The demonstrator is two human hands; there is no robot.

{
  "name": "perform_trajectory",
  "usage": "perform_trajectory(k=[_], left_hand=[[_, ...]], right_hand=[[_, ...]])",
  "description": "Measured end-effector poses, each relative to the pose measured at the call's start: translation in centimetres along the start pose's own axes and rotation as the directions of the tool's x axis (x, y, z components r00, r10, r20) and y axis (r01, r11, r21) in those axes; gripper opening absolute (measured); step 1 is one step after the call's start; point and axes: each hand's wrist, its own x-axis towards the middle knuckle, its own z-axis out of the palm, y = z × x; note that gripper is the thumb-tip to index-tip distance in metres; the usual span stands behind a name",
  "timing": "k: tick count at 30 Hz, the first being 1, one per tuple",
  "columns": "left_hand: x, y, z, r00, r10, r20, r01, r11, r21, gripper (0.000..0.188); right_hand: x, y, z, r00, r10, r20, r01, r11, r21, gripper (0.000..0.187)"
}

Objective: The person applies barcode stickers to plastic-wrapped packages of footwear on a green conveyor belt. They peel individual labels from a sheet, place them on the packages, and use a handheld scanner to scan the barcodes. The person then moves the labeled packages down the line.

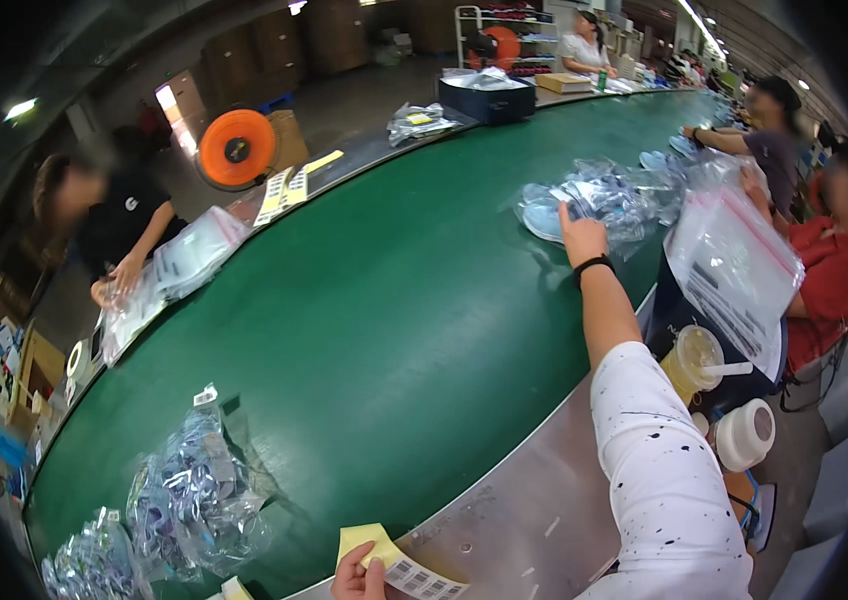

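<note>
My right arm reaches far across the belt, and my right hand [584, 238] is at a clear plastic bag of light-blue shoes [544, 212]. Its index finger is stretched out over the bag; the other fingers are mostly hidden. At the lower edge, my left hand [359, 578] pinches a yellow-backed sheet of barcode labels [414, 578] between thumb and fingers. More clear bags of bluish shoes [199, 490] lie on the belt at the lower left, one with a white barcode label [206, 394] on it.
The green conveyor belt [374, 330] curves away to the far right, with a metal edge [514, 520] near me. A dark bin with flat plastic bags [734, 260], a drink cup [694, 360] and a white bottle [744, 436] stand right. Co-workers [134, 220] work along both sides.
</note>
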Motion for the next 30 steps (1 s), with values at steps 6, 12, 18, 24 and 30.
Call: perform_trajectory(k=[6,12,18,24,30], left_hand=[[0.4,-0.8,-1.2,0.996,0.01,0.092,-0.013,0.999,0.029,0.029],[1.0,-2.1,-1.4,0.985,0.066,0.159,-0.052,0.995,-0.09,0.027],[0.2,-1.4,-1.5,0.986,0.116,0.119,-0.11,0.993,-0.048,0.023],[1.0,-3.3,-1.1,0.97,0.172,0.172,-0.184,0.981,0.056,0.012],[1.0,-3.0,-0.5,0.962,0.175,0.208,-0.201,0.974,0.107,0.01]], right_hand=[[-0.8,-5.4,-2.9,0.973,-0.209,-0.099,0.231,0.867,0.442,0.082],[-9.5,-19.4,-15.3,0.85,-0.509,-0.138,0.392,0.436,0.81,0.072],[-18.8,-24.0,-31.7,0.455,-0.777,-0.434,0.054,-0.463,0.885,0.079],[-10.5,-21.7,-28.9,0.798,-0.529,-0.289,0.086,-0.374,0.923,0.064],[-9.0,-19.9,-15.7,0.797,-0.474,0.374,-0.411,0.028,0.911,0.054]])
